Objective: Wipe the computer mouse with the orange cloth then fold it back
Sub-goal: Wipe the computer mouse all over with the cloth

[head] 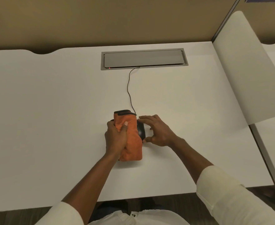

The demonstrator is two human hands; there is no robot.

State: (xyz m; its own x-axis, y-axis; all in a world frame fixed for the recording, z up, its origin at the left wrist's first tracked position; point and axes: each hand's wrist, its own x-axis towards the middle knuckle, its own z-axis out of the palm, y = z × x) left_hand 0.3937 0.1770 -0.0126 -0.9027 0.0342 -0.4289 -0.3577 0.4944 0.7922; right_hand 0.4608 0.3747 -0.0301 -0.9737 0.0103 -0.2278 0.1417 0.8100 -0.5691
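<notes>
An orange cloth [132, 137] with a black hem is bunched over the left side of a black computer mouse [141, 129] in the middle of the white desk [52, 111]. My left hand [116, 138] grips the cloth and presses it against the mouse. My right hand [158, 130] holds the mouse's right side between the thumb at the near end and the fingers at the far end. Most of the mouse is hidden under the cloth.
The mouse's thin black cable [129, 88] runs from the mouse up to a grey cable hatch [144, 58] set in the desk's far side. A tan partition wall [101, 21] stands behind the desk. A white divider panel [240, 70] borders the right.
</notes>
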